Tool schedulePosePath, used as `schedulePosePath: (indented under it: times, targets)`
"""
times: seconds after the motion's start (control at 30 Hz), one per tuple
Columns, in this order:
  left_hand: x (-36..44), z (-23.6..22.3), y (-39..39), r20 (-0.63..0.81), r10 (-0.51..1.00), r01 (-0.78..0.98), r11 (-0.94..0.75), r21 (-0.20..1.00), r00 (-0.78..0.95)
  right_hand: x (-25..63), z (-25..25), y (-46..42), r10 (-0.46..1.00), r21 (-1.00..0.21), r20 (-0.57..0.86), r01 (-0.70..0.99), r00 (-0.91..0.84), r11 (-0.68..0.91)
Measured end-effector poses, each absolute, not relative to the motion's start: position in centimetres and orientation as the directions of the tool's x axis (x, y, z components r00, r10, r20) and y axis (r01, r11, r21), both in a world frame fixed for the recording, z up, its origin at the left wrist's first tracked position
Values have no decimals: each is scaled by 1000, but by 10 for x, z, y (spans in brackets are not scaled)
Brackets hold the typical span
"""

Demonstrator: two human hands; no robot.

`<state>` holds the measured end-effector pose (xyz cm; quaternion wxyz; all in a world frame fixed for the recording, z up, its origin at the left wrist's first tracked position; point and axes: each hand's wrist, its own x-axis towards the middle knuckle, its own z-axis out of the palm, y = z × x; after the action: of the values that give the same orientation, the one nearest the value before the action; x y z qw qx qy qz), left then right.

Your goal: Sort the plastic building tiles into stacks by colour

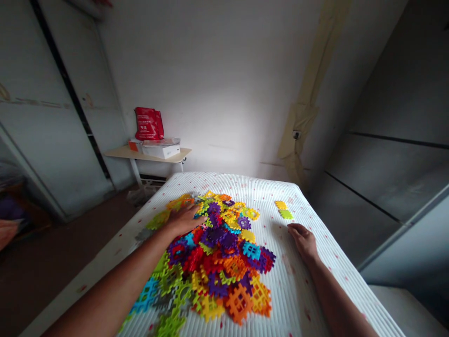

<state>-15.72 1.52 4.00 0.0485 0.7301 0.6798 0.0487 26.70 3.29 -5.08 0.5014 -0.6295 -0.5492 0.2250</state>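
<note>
A heap of colourful plastic interlocking tiles lies on a white ribbed table cover. My left hand rests on the far left part of the heap, fingers stretched over the tiles. My right hand lies on the bare cover to the right of the heap, fingers curled down, nothing seen in it. A yellow tile and a green tile lie apart from the heap, just beyond my right hand.
A small side table against the far wall carries a red bag and a white box. Grey cabinet doors stand to the left and right. Brown floor lies at the left.
</note>
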Motion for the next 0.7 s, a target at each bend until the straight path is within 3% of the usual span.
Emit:
schedulePosePath:
  times: [0.43,0.7]
  targets:
    - [-110,39,-16,-15,909,890,-404,211,417,267,-53,34,923,-887,268,444,277,124]
    - [-114,46,-37,-6,881,834,-445,327,472,268,-55,34,923,-880,283,453,259,142]
